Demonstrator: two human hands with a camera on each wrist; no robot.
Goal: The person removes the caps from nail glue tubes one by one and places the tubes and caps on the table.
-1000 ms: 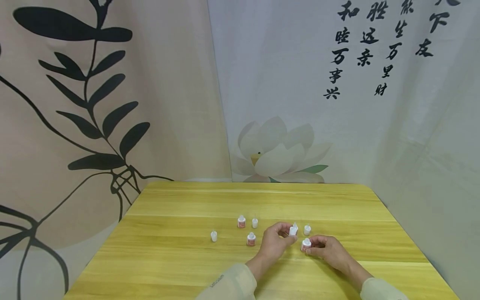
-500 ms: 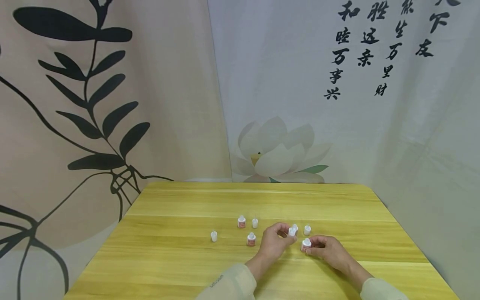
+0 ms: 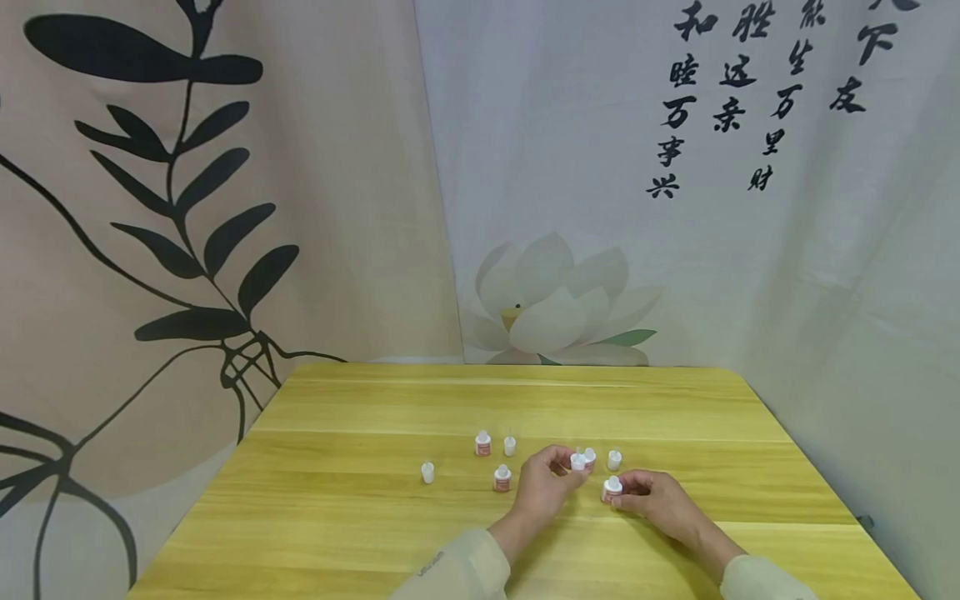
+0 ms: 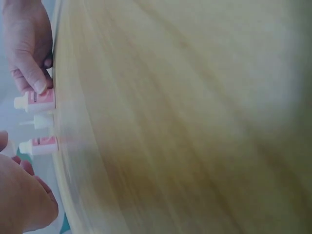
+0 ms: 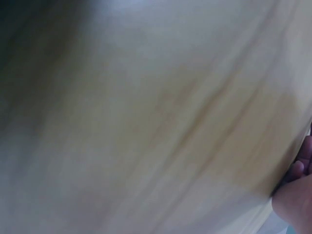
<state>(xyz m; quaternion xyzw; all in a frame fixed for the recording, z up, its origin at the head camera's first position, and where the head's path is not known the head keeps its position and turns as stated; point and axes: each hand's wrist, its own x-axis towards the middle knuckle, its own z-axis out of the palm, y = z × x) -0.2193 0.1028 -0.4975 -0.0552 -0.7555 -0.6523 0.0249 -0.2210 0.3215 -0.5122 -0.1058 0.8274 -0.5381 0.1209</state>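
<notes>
In the head view my left hand [image 3: 543,488] pinches a small white cap [image 3: 577,462] between thumb and fingers. Right beside that cap stands a small bottle [image 3: 590,459] with a white top and a red-pink label, partly covered by it. My right hand [image 3: 662,500] grips a similar bottle [image 3: 612,490], upright on the table, by its side. Behind it a loose white cap [image 3: 615,460] stands on the wood. The left wrist view shows the right hand's thumb on its bottle [image 4: 42,100], and what the left hand [image 4: 25,195] holds is mostly hidden there.
Left of my hands stand two more labelled bottles, a rear one [image 3: 483,444] and a nearer one [image 3: 502,478]. A white cap [image 3: 510,447] is beside the rear bottle, another cap [image 3: 427,472] farther left. The wooden table [image 3: 337,517] ends at a curtain [image 3: 360,250].
My left hand has drawn the white cap a little to the left, so more of the bottle behind it shows. The right hand and its bottle have stayed in place.
</notes>
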